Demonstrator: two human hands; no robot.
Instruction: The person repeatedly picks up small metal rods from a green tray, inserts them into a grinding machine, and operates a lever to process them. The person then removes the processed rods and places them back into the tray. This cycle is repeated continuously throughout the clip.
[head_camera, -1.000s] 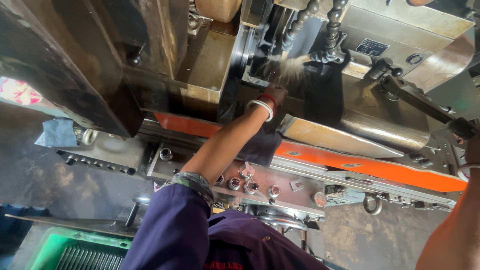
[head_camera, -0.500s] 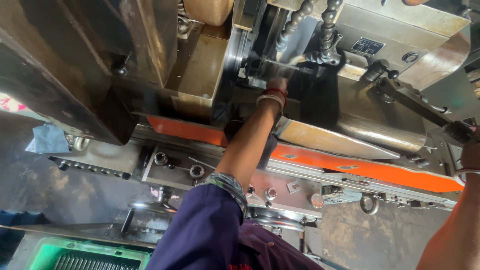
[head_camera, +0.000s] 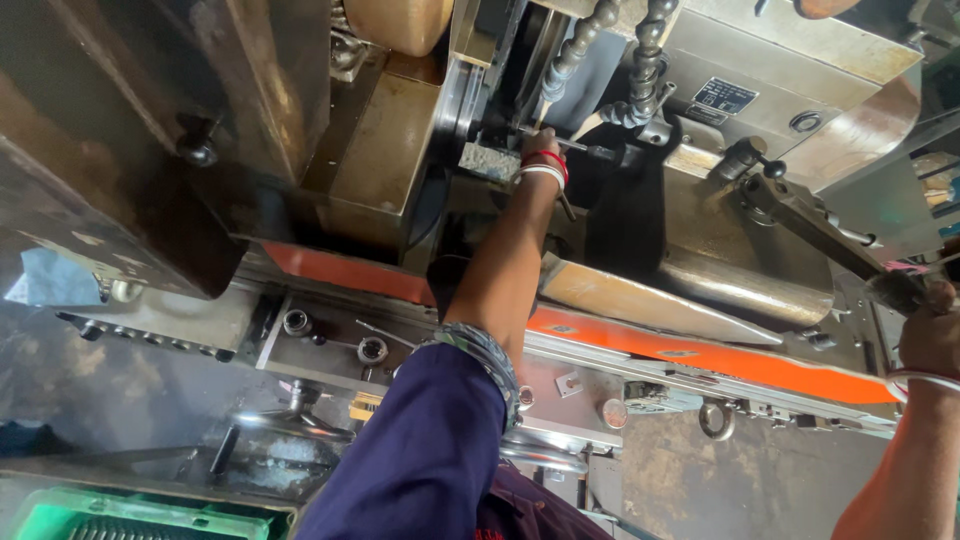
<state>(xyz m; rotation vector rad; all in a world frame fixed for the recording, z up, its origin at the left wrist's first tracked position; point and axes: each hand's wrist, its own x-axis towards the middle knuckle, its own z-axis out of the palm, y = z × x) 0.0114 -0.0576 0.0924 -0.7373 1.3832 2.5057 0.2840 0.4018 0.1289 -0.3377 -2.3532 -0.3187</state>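
My left hand (head_camera: 541, 143) reaches deep into a grey metal machine (head_camera: 780, 120), with red and white bangles on the wrist and a blue sleeve on the arm. Its fingers are mostly hidden and seem closed around a thin metal rod (head_camera: 585, 149) beside the work rest. My right hand (head_camera: 932, 335) is at the right edge, wrapped around the dark knob of a long lever (head_camera: 800, 215). Two black segmented coolant hoses (head_camera: 640, 60) hang just above my left hand.
An orange strip (head_camera: 700, 352) runs along the machine's front rail. A tan wheel (head_camera: 400, 20) sits at the top. Below are a handwheel (head_camera: 290, 420), round fittings (head_camera: 372, 350), an eye bolt (head_camera: 713, 420) and a green crate (head_camera: 130, 517) at bottom left.
My left hand has pushed further up into the machine. The pale spray seen near it a second ago is gone. My right hand stays on the lever.
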